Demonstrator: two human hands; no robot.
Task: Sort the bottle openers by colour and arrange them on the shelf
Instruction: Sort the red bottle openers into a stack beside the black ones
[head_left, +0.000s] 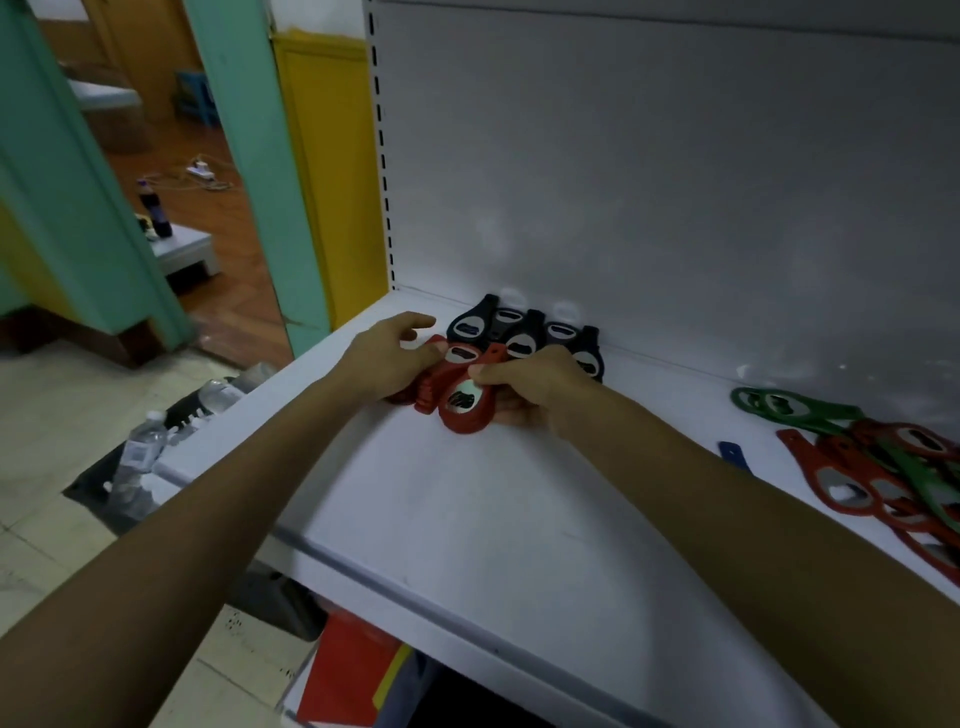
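White shelf board runs across in front of me, its front lip nearest, with something red and flat tucked in the space underneath. Down on the tiled floor to the left, a few clear water bottles lie in a dark tray.

Both bare forearms reach over the board towards its back left corner. The left hand curls over a bunch of red bottle openers, thumb pressed on one metal head and forefinger stretched out loose. The right hand meets it from the other side, thumb and bent fingers pinching the same red bunch, which rests on the shelf between the two hands.

Just behind, touching the hands, a row of black bottle openers lies against the grey back panel. Well off to the right sits a mixed pile of red and green openers, overlapping, with a blue opener lying alone just beside it.

Further off, through the green-framed doorway, a dark cola bottle stands on a low grey stool, and a power strip lies on the wooden floor beyond.
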